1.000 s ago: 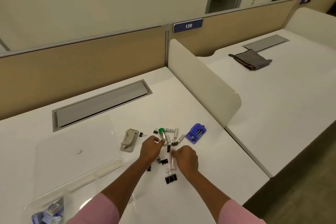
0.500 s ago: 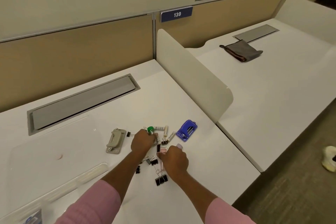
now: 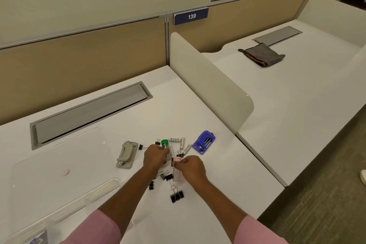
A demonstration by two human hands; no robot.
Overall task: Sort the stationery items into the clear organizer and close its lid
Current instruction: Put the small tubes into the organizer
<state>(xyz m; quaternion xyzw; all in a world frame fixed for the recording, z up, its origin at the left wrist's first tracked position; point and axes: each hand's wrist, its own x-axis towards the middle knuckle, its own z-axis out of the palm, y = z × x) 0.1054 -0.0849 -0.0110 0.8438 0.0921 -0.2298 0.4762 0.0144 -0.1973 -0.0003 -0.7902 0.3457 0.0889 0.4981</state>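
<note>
Closes the left hand (image 3: pixel 156 157) round a green tube (image 3: pixel 164 142), with the cap showing above the knuckles. Pinches a pink tube (image 3: pixel 176 172) just under its cap in the right hand (image 3: pixel 191 166). Holds both hands side by side, near but apart, over the scatter in the middle of the desk (image 3: pixel 217 174).

Needs a carry left from here to the organizer (image 3: pixel 65 214), well apart from the pile at the lower-left corner. Has its lid (image 3: pixel 59 154) lying open and flat toward the back. Already holds a few items, too blurred to name.

Risks, on this reading, dragging clips (image 3: pixel 176 196) toward the near edge with a wrist or sleeve, since several lie right under the forearms. Could also let a smooth round tube slip from so light a pinch and roll away across the desk. May clip the organizer's clear rim, hard to see against white, on the way in.

Counts out, as far as can be seen:
- two capped tubes, both in hand
- seven black clips, one large and six small, perhaps more hidden under the hands
- four white sticks (image 3: pixel 174 140), it seems, one close against the left fingers
- one blue punch (image 3: pixel 204 142)
- one grey punch (image 3: pixel 126 154)

Shows one grey pouch (image 3: pixel 263 56) on the next desk, past the divider.
</note>
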